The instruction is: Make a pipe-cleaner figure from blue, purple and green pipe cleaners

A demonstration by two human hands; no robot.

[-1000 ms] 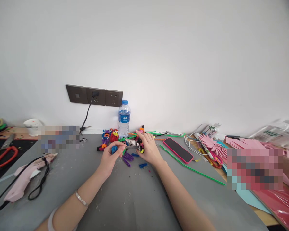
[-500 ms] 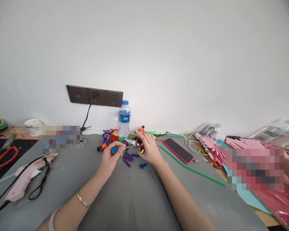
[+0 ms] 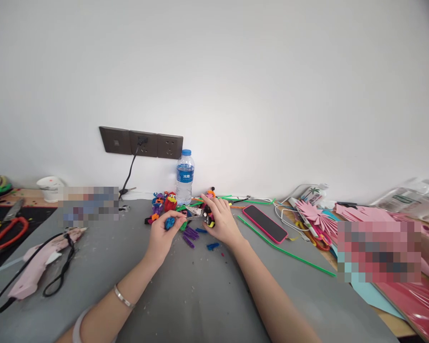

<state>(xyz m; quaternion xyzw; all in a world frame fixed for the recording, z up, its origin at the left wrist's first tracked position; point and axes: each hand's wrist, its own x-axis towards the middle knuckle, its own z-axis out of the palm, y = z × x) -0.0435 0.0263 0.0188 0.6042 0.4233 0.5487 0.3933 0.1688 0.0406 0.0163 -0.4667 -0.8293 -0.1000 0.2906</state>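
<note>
Gray tabletop, water bottle upright at the back. Right hand wrapped around a black-and-yellow metal-tipped tool, tip toward the left hand, which pinches a blue fuzzy piece, purple scraps just beside.

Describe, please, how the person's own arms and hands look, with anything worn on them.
The left hand and right hand wear no gloves. A silver-coloured bracelet circles the left forearm; farther up is a pale band, perhaps a bangle. No sleeve shows on the right arm.
</note>
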